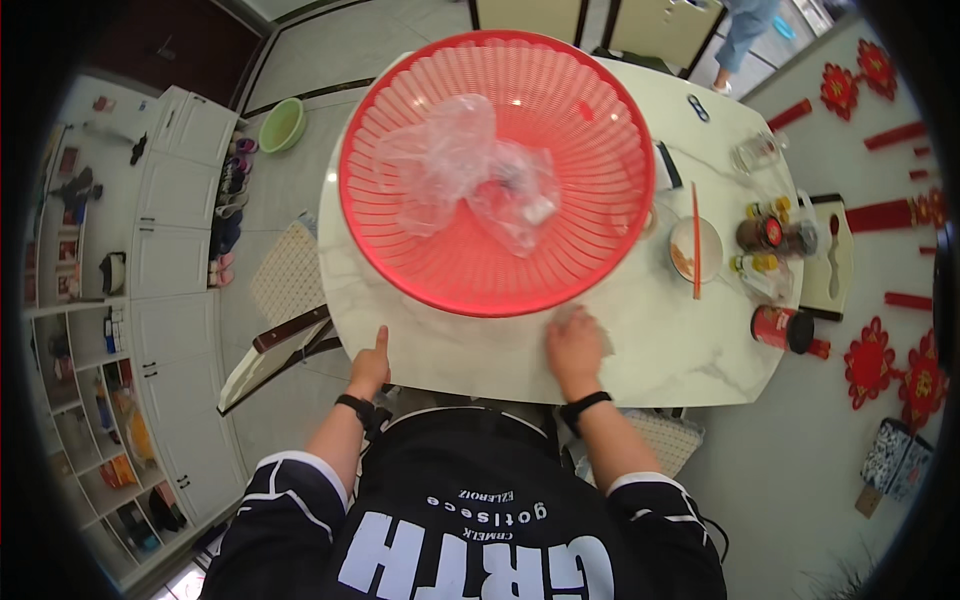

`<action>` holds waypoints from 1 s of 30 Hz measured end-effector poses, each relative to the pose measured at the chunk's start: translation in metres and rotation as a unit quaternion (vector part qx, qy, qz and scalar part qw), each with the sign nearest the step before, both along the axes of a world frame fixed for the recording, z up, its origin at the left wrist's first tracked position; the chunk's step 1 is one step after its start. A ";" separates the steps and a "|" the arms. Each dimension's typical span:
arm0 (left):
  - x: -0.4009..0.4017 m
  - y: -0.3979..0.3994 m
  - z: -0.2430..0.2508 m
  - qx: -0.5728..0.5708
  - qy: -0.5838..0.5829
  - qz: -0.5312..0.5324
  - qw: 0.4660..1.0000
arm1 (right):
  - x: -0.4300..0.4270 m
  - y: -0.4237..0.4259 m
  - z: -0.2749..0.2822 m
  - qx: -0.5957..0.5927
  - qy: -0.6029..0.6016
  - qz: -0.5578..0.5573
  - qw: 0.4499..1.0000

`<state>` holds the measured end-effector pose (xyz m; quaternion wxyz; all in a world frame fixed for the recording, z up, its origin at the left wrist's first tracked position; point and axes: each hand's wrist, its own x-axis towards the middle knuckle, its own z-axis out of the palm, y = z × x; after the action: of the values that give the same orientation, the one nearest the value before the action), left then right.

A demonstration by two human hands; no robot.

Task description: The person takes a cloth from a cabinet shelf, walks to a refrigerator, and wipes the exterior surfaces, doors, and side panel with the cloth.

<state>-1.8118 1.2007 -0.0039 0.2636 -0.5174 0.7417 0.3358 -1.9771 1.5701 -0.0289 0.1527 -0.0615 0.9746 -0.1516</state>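
Note:
A large red plastic colander basket stands on the marble-patterned table in front of me. Crumpled clear plastic bags lie inside it, and one bag holds something white and dark that I cannot make out. At the near table edge is my left hand, one digit pointing forward and the other fingers mostly hidden. My right hand rests on the tabletop just below the basket's rim. Its fingers are curled in, and nothing shows in them.
To the right are a bowl with orange chopsticks across it, several jars, a red dark-lidded jar and a glass mug. A chair stands left. Beyond the table, a person's leg shows.

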 end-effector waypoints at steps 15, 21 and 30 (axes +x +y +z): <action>0.042 -0.130 0.063 0.110 0.165 -0.032 0.980 | 0.116 -0.293 -0.004 -0.074 0.017 0.263 0.962; -0.014 -0.114 0.030 0.217 0.200 -0.181 0.938 | 0.113 -0.130 -0.003 0.009 0.070 0.013 0.997; -0.033 -0.078 0.034 0.054 -0.011 -0.588 0.807 | 0.122 0.056 -0.012 0.103 -0.060 -0.391 0.913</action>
<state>-1.8447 1.1228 0.0303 0.4465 0.0297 0.8816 0.1504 -1.8553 1.6258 -0.0407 0.1445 0.3498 0.9200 -0.1016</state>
